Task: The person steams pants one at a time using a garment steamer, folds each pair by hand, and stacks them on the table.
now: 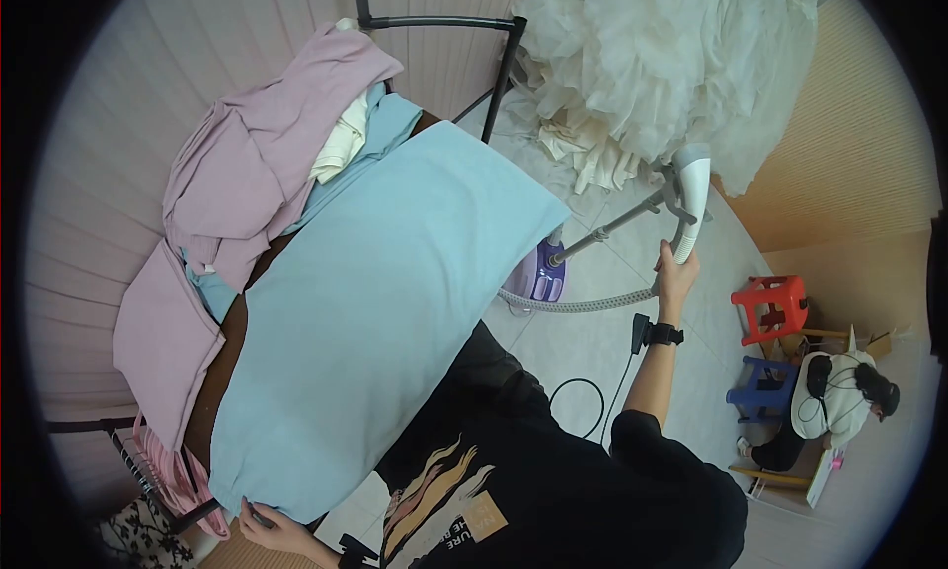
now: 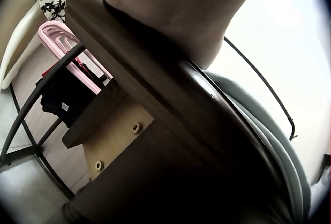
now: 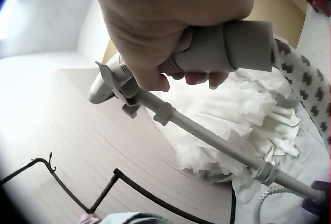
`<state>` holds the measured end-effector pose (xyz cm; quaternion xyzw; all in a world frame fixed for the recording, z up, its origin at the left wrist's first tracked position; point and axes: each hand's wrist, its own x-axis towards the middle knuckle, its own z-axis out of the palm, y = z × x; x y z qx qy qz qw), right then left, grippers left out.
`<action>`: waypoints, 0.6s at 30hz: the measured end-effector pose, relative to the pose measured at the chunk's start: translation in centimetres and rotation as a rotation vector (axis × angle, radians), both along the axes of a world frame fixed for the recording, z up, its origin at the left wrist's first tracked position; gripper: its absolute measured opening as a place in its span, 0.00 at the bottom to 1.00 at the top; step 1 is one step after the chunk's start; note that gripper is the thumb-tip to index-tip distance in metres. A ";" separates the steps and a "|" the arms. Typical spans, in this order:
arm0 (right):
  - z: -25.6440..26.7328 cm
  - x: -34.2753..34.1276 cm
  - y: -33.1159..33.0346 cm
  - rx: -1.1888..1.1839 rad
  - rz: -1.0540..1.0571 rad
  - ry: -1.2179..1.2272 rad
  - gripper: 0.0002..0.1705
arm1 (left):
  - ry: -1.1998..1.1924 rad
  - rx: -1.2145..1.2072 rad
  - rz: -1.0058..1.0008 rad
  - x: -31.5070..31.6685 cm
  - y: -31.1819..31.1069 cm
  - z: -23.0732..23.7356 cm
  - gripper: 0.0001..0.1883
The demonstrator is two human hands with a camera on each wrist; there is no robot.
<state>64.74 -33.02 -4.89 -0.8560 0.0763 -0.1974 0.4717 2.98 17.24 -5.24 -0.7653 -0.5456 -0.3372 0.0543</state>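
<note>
A light blue cloth (image 1: pixel 385 283), fairly smooth, is spread over a dark brown wooden board (image 2: pixel 170 94). My left hand (image 1: pixel 272 531) is at the cloth's near end, its fingertips gripping the hem at the board's edge. In the left wrist view, the heel of that hand is above the wood and the fingers are hidden. My right hand (image 1: pixel 678 271) is stretched out to the right and grips the handle of a white-grey garment steamer head (image 1: pixel 694 189). In the right wrist view, the fingers curl round the grey handle (image 3: pixel 207 48), beside the holder on the steamer pole (image 3: pixel 217 140).
Pink clothes (image 1: pixel 247 154) lie on the board's far side. The purple steamer base (image 1: pixel 538 271) and its hose (image 1: pixel 583 303) are on the floor. A white ruffled dress (image 1: pixel 671 66) hangs behind. Red (image 1: pixel 770 307) and blue stools (image 1: pixel 765 389) and a seated person (image 1: pixel 834 401) are at right.
</note>
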 end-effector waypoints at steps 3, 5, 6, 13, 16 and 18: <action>-2.2 1.1 -1.6 0.013 0.042 0.034 0.14 | 0.010 -0.008 0.012 0.2 -0.2 0.2 0.13; -2.6 1.4 -2.8 -0.103 -0.004 0.083 0.22 | 0.023 0.021 -0.003 0.5 -0.4 0.5 0.13; -3.5 2.1 -3.8 -0.163 -0.025 0.080 0.24 | -0.004 -0.005 0.017 0.4 -0.6 0.2 0.13; -7.9 4.9 -5.9 0.065 0.168 0.043 0.21 | -0.076 0.051 0.037 2.0 -1.5 1.7 0.12; -6.5 3.5 -4.3 0.054 0.225 0.024 0.31 | -0.125 0.042 0.057 2.5 -1.8 2.5 0.11; -5.0 1.2 -2.5 -0.316 -0.032 -0.147 0.38 | -0.161 0.030 0.048 2.5 -1.6 2.7 0.11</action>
